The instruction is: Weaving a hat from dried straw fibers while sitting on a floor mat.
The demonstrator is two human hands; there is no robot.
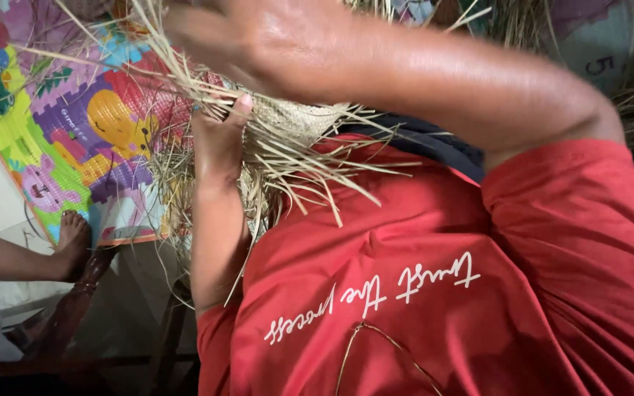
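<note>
Here, the left hand [218, 139] pinches the edge of a half-woven straw mat [288, 121] held against a red shirt [420, 279]. The right hand [258, 40] presses on top, fingers hidden. The straw looks light, springy and brittle; best gripped at the tight woven part.

1. The left hand [218, 139] is raised with its forearm upright, thumb tip up, fingers closed in a grip.
2. The right hand [258, 40] lies farther off, its forearm crossing from the right, fingers curled over and down.
</note>
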